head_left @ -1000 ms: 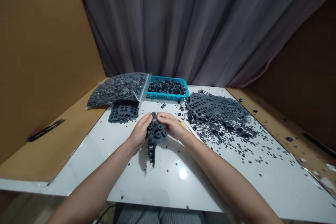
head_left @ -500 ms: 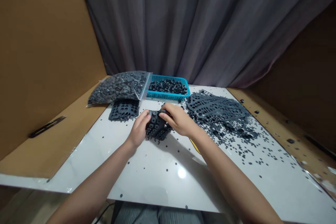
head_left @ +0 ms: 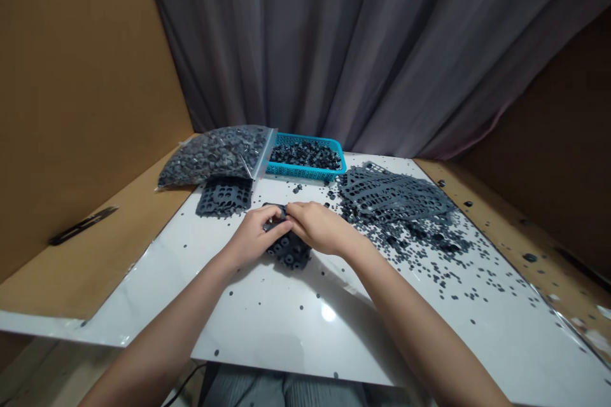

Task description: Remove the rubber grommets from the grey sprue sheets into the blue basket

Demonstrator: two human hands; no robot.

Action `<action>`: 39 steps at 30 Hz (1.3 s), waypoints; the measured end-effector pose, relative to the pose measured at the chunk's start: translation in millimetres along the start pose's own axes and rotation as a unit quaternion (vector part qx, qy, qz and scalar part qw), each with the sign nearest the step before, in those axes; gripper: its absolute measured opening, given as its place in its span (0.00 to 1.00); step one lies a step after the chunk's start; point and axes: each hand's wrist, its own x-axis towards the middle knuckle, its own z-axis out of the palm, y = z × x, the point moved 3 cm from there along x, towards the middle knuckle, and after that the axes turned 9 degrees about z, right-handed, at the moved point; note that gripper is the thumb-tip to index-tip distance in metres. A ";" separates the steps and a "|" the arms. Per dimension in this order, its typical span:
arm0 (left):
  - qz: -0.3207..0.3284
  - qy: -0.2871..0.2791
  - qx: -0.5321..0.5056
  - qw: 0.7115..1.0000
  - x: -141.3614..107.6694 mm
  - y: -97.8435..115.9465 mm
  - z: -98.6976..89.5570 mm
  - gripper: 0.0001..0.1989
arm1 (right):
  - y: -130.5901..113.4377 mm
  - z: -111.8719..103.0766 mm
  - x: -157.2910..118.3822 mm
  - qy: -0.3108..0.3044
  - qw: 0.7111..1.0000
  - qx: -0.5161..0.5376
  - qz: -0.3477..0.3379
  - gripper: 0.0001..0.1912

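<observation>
Both hands are on a dark rubber sheet (head_left: pixel 290 250) dotted with rows of small ring-shaped parts, low over the white table. My left hand (head_left: pixel 252 233) grips its left side, thumb pointing right across the top. Fingers bent over the upper right part, my right hand (head_left: pixel 317 226) pinches at the sheet close to the left fingertips. What lies right between the fingertips is too small and covered to make out. Behind the left hand lies a stack of perforated dark sheets (head_left: pixel 224 197).
A clear zip bag (head_left: pixel 214 154) of dark rings leans over that stack. Beside it stands a blue basket (head_left: pixel 305 172) holding black pieces. Punched-out sheets (head_left: pixel 396 194) lie at right among scattered bits (head_left: pixel 443 261). A black utility knife (head_left: pixel 83 226) rests on cardboard at left.
My hands have come together over the sheet, the right one moving left and down a little. The sheet now lies lower and flatter, more covered by the fingers.
</observation>
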 end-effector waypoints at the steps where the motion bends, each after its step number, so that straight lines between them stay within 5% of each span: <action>1: -0.014 -0.005 -0.009 1.000 -0.1 -0.5 -0.3 0.13 | 1.9 2.5 0.6 -0.005 1.000 0.030 -0.004 0.09; 8: -0.081 0.016 -0.170 0.982 -0.7 -8.0 3.7 0.16 | 10.4 9.7 7.3 0.008 0.974 0.225 -0.041 0.13; 13: -0.073 0.074 -0.209 0.972 -2.5 -18.4 8.7 0.17 | 12.6 14.2 10.9 0.016 0.925 0.379 -0.015 0.15; 20: -0.133 0.128 -0.365 0.913 -5.9 -30.1 21.2 0.15 | 46.9 21.1 19.4 0.139 0.755 0.640 0.044 0.18; 22: -0.154 0.135 -0.374 0.904 -5.5 -31.5 23.1 0.15 | 59.9 12.8 26.7 0.174 0.774 0.607 0.041 0.17; 26: -0.189 0.180 -0.438 0.860 -3.6 -31.5 24.2 0.14 | 99.7 -13.1 64.2 0.240 0.885 0.363 0.165 0.13; 32: -0.225 0.230 -0.534 0.782 -0.8 -25.5 24.4 0.15 | 148.4 -28.7 145.7 0.212 0.910 0.260 0.245 0.06; 39: -0.198 0.242 -0.552 0.773 -3.9 -21.5 26.2 0.23 | 150.9 -21.4 181.0 0.132 0.928 0.240 0.254 0.15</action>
